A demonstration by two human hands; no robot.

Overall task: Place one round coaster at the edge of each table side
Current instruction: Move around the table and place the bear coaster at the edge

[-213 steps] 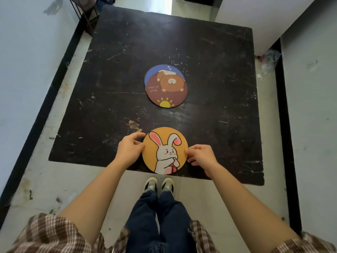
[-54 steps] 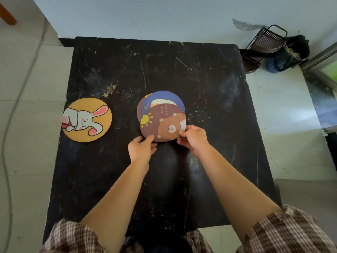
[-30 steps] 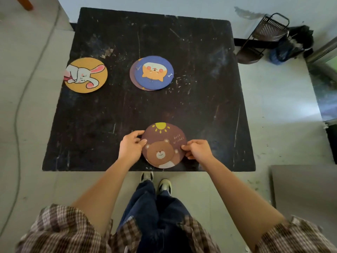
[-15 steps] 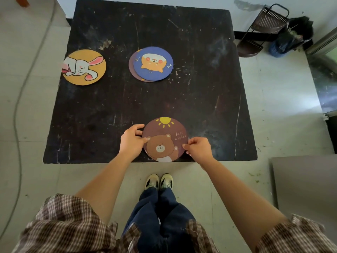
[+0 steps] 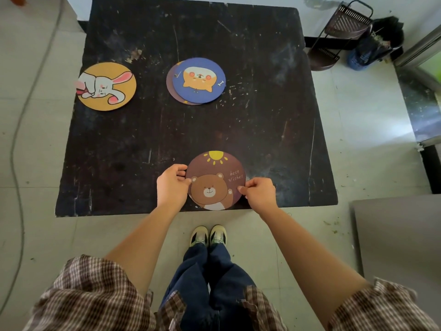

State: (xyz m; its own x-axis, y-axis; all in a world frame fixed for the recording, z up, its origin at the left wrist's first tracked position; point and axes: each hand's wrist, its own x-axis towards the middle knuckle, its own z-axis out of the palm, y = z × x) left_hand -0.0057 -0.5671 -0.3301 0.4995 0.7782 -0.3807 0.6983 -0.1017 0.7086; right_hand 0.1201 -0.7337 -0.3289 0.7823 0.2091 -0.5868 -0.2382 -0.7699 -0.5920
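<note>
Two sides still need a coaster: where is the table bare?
The table is bare along its right edge and its far edge above the dog coaster stack. Crowded: the near edge, where both hands hold the bear coaster, and the left edge, taken by the rabbit coaster.

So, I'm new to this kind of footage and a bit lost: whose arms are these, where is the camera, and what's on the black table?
There is no machine here. A person wears a camera on the head, looking down at their own arms, legs and shoes. The left hand and right hand pinch opposite sides of a brown bear coaster, which sits at the near edge of the black table. An orange rabbit coaster lies at the table's left edge. Mid-table, a blue coaster rests on top of another coaster that barely shows.
</note>
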